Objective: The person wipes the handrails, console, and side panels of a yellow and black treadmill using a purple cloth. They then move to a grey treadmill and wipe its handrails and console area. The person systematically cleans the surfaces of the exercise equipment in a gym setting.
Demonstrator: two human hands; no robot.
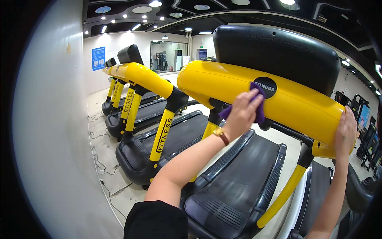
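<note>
A folded purple cloth is in my left hand, pressed against the front of a treadmill's yellow console housing. The cloth overlaps the lower left edge of a round black badge with white lettering. My right hand lies flat against the rounded right end of that housing, with nothing held in it. Above the housing rises the black back of the console. Below, between the yellow uprights, is the treadmill's black running belt, with a ribbed motor cover at its near end.
More yellow and black treadmills stand in a row to the left. A pale wall runs close along the left side. Power cables trail over the floor beside it. Other gym machines stand at the far right.
</note>
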